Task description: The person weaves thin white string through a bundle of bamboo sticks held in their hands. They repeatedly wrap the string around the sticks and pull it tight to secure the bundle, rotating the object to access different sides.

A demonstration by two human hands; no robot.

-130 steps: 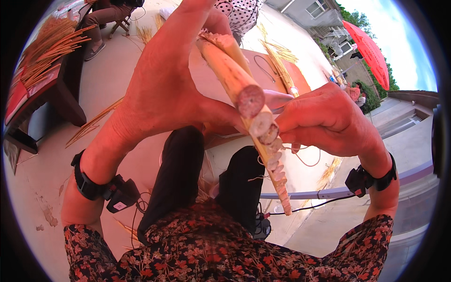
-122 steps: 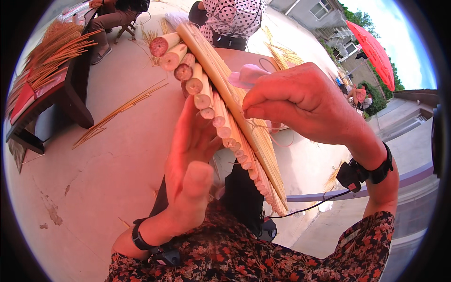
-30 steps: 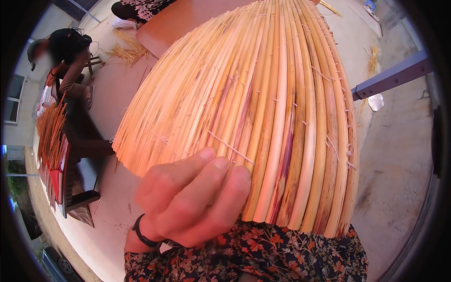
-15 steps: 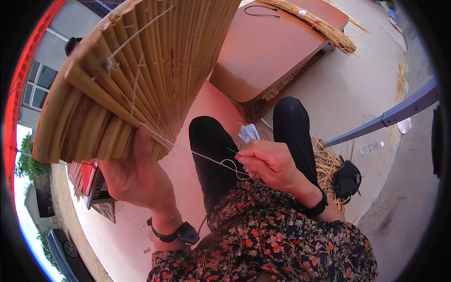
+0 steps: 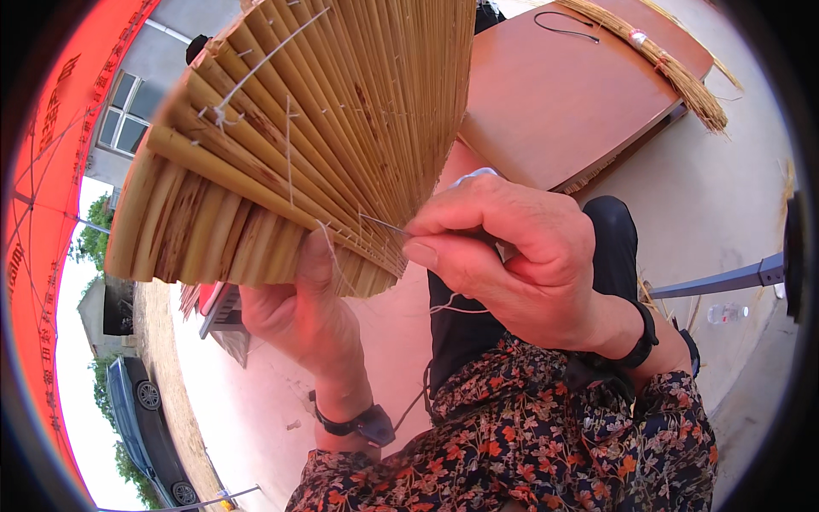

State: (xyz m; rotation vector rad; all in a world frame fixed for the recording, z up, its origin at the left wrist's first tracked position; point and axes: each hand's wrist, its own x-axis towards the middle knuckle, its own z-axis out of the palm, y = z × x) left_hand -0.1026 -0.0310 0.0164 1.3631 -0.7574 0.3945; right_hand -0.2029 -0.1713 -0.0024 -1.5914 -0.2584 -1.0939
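Observation:
A fan-shaped piece of tan reed stalks point(image 5: 341, 111) fills the upper left, its stalks laid side by side and stitched with pale thread point(image 5: 271, 58). My left hand point(image 5: 303, 316) grips its lower edge, thumb on the near face and fingers behind. Close to the narrow end, my right hand point(image 5: 512, 256) pinches a thin needle point(image 5: 382, 224) between thumb and forefinger, its tip against or just over the stalks. A loop of thread point(image 5: 334, 256) hangs by my left thumb, and more thread point(image 5: 456, 305) trails below my right hand. Something whitish shows behind my right hand.
A reddish-brown table point(image 5: 554, 94) stands ahead, with a tied straw bundle point(image 5: 674, 72) and a thin black cord point(image 5: 565, 26) on it. A grey metal bar point(image 5: 725, 280) crosses at right, near a clear plastic bottle point(image 5: 728, 314) on the floor. A dark car point(image 5: 145, 427) is parked at far left.
My right hand has come up and forward from my lap, bringing the needle to the reed piece. The thread that ran taut between the hands now hangs loose. The view has shifted.

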